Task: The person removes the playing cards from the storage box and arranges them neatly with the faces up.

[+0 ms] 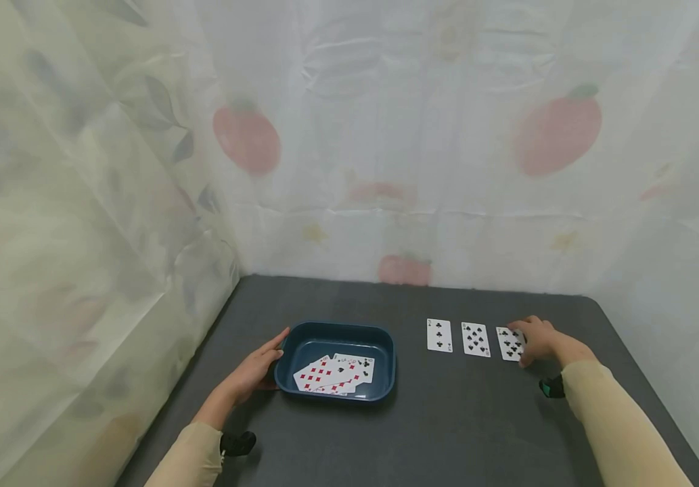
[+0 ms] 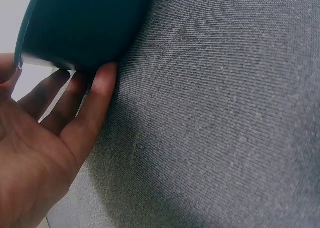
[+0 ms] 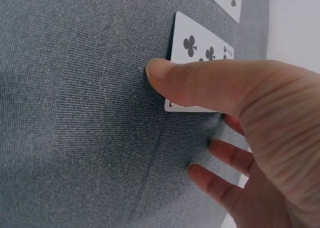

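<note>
My left hand (image 1: 248,372) is at the left side of a dark blue rectangular tray (image 1: 388,338). In the left wrist view its extended fingers (image 2: 92,105) rest against the outer wall, near the table cloth. Inside the tray lie several overlapping playing cards (image 1: 312,372), diamonds and black suits, face up. My right hand (image 1: 544,340) is over the rightmost playing card (image 1: 509,345), a club lying flat. The thumb (image 3: 200,82) crosses that card's corner in the right wrist view, and the other fingers are spread loosely beyond it.
Two more face-up cards, a spade card (image 1: 476,339) and a club card (image 1: 439,335), form a row left of my right hand. The table (image 1: 446,419) has a dark grey cloth top. Patterned curtains (image 1: 410,169) stand along its back and sides.
</note>
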`<control>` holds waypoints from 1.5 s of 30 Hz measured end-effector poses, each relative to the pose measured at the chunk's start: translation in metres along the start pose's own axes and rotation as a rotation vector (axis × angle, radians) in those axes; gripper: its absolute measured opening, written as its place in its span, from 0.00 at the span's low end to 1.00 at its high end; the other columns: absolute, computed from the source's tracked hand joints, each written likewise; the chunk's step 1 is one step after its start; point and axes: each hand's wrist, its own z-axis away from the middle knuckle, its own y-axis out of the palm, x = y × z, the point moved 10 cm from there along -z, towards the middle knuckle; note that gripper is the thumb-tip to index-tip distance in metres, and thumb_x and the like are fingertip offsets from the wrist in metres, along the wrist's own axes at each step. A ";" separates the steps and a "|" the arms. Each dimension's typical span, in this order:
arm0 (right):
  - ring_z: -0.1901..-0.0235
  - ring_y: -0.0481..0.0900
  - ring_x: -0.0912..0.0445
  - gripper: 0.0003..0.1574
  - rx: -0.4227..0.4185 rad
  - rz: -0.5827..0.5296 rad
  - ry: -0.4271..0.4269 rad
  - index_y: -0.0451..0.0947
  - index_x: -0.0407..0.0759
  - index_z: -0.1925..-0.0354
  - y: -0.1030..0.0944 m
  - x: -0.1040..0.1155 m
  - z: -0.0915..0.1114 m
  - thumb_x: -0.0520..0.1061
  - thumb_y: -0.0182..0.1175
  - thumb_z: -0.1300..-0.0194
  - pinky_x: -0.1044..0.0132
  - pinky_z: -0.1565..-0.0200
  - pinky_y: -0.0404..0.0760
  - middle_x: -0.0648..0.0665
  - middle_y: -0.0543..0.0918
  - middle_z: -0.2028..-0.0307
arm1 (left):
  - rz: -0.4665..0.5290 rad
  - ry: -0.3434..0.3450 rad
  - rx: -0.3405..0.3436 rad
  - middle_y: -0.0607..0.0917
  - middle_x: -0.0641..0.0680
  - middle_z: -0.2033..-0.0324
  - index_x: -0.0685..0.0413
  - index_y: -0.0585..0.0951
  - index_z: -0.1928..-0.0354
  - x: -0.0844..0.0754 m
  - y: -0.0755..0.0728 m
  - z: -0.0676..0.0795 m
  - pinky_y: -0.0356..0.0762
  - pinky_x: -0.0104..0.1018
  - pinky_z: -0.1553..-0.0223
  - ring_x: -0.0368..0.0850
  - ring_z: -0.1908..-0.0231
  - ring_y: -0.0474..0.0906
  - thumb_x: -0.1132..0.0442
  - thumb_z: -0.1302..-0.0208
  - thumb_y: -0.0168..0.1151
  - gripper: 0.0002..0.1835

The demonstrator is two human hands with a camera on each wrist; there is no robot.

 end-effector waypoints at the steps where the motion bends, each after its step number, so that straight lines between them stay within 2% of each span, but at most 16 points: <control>1: 0.38 0.58 0.22 0.52 0.004 0.001 0.001 0.69 0.31 0.32 0.000 0.000 0.000 0.38 0.80 0.54 0.27 0.44 0.67 0.17 0.60 0.36 | 0.001 -0.001 -0.001 0.52 0.61 0.21 0.27 0.56 0.19 0.000 0.000 0.000 0.83 0.58 0.55 0.66 0.31 0.62 0.55 0.18 0.46 0.30; 12: 0.39 0.59 0.23 0.53 0.004 0.007 0.003 0.69 0.32 0.32 0.002 -0.003 -0.005 0.38 0.80 0.55 0.28 0.46 0.69 0.17 0.60 0.36 | 0.004 -0.001 0.004 0.52 0.61 0.21 0.26 0.56 0.19 0.002 -0.001 0.000 0.83 0.57 0.55 0.67 0.32 0.63 0.54 0.18 0.46 0.30; 29: 0.38 0.57 0.23 0.53 0.030 -0.017 0.029 0.68 0.33 0.31 0.004 -0.001 -0.002 0.39 0.79 0.52 0.26 0.43 0.66 0.18 0.60 0.35 | 0.002 0.000 0.012 0.50 0.60 0.20 0.27 0.55 0.19 0.004 -0.003 0.002 0.83 0.57 0.55 0.67 0.30 0.60 0.55 0.18 0.45 0.30; 39: 0.39 0.59 0.24 0.53 0.019 -0.009 0.019 0.68 0.33 0.30 0.006 -0.005 -0.004 0.41 0.77 0.52 0.28 0.45 0.67 0.19 0.60 0.36 | 0.000 -0.004 0.000 0.53 0.59 0.21 0.26 0.56 0.20 0.005 -0.002 0.000 0.83 0.56 0.55 0.66 0.30 0.61 0.55 0.18 0.46 0.30; 45: 0.38 0.58 0.21 0.51 -0.067 0.001 -0.064 0.65 0.28 0.30 -0.005 0.013 0.004 0.45 0.74 0.46 0.25 0.45 0.66 0.17 0.61 0.35 | 0.003 0.007 0.009 0.52 0.61 0.21 0.29 0.55 0.19 0.004 0.001 0.000 0.83 0.56 0.55 0.66 0.31 0.62 0.54 0.18 0.46 0.31</control>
